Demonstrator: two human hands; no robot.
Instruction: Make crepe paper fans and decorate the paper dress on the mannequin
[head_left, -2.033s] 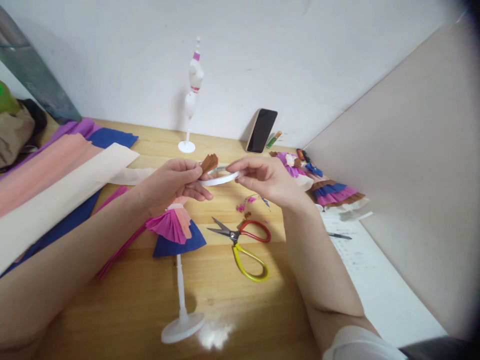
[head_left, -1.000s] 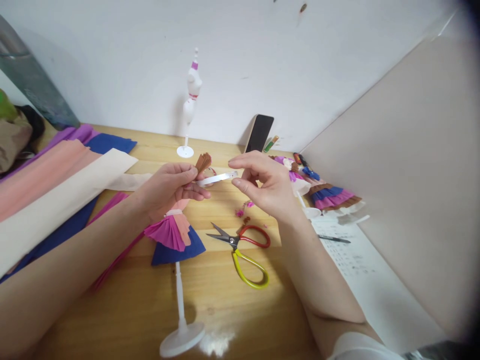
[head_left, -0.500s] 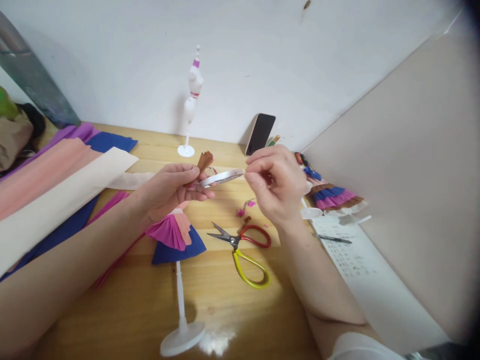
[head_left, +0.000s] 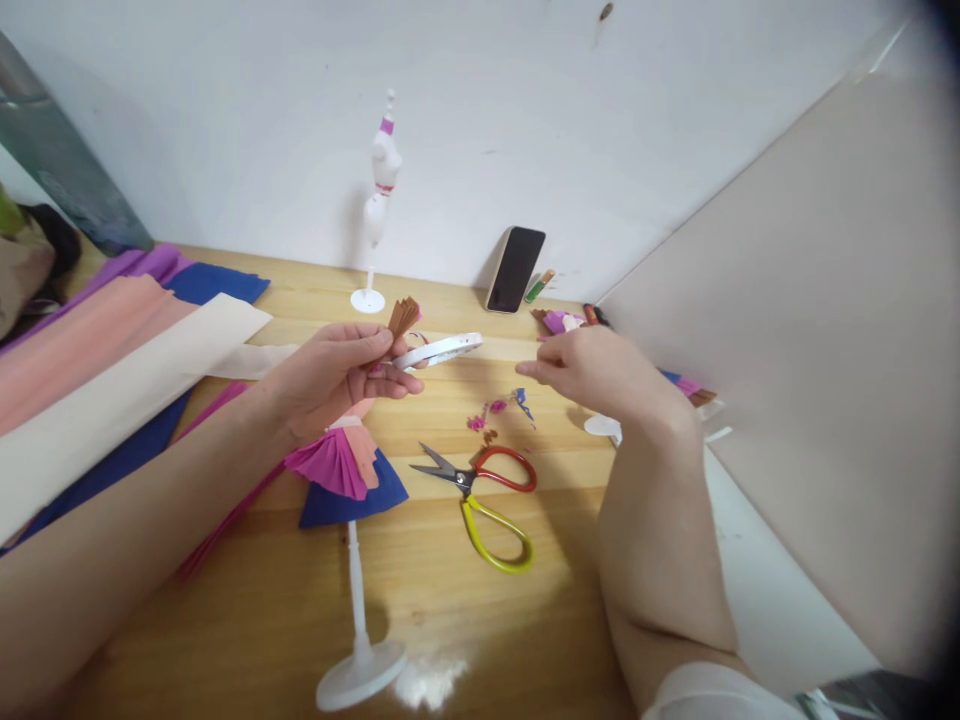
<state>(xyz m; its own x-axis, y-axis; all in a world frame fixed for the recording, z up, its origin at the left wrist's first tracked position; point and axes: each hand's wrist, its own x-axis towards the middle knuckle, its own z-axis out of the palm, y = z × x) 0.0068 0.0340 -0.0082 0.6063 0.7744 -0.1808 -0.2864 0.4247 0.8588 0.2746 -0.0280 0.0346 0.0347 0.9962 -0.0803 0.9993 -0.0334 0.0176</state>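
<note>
My left hand pinches a pleated fan of brown crepe paper and also holds a narrow white tape roll below it. To the right of the roll, my right hand hovers palm down, apart from it. Its fingers are pressed together, and whatever may be between them is hidden. Under my left hand stands a small white dress form, wearing magenta pleats, a peach piece and a blue paper skirt. Scissors with red and yellow handles lie half-spread beside it.
Paper scraps lie above the scissors. A bare white dress form and a phone stand by the wall. Crepe sheets cover the left side. Behind my right arm, a layered colourful skirt partly shows.
My right hand has left the tape roll's edge, moving right and turning palm down. It now covers much of the colourful skirt. My left hand keeps its hold on the brown paper and roll.
</note>
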